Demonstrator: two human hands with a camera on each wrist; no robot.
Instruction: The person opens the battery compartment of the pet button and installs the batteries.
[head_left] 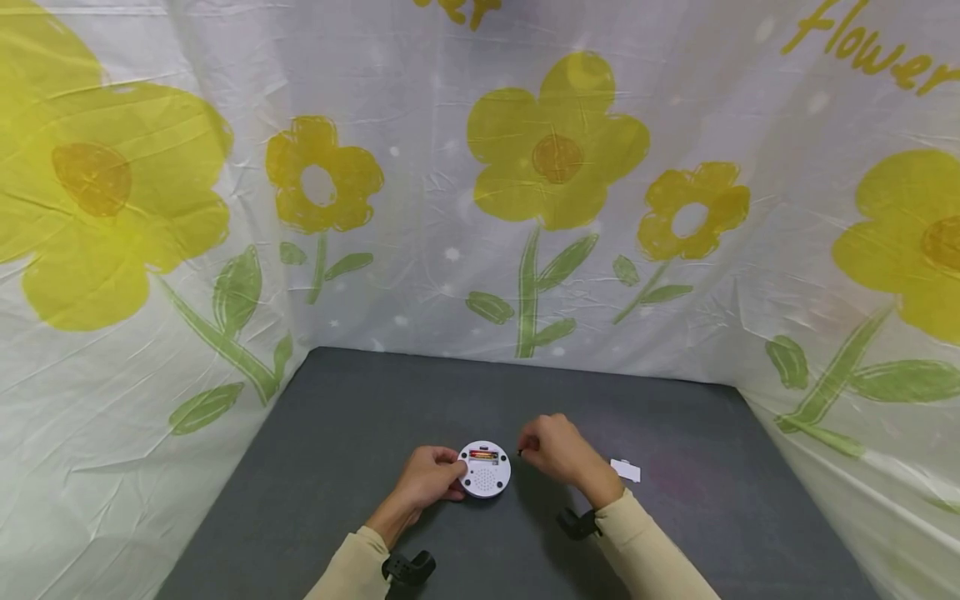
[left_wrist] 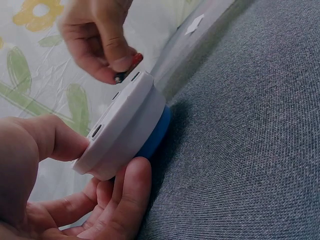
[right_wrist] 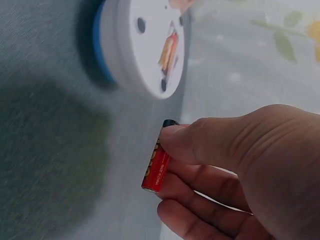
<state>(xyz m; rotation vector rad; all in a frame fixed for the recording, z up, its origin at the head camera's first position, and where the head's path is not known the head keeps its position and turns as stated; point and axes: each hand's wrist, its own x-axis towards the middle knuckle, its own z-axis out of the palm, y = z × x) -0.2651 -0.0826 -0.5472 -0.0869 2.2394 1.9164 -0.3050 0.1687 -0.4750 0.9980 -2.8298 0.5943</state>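
- Left hand (head_left: 429,479), in the head view, grips the edge of a round white device (head_left: 486,479) near the middle of a dark grey table (head_left: 420,400).
- Right hand (head_left: 557,450), same view, is just to the right of the device; its fingertips pinch a loose battery (head_left: 520,452), of which little shows from here.
- One seated battery (head_left: 483,456) lies set into the device's upturned face. Beyond the right wrist, a small white cover (head_left: 626,471) lies on the table. Behind stands a curtain (head_left: 420,250) printed with yellow flowers.
- In the left wrist view, the left thumb presses the device's upper edge, fingers against its side; a blue base (left_wrist: 155,135) shows below the white body. The loose battery is held near the upper face.
- In the right wrist view, thumb and fingers clasp the loose battery, red with a dark end, apart from the device.
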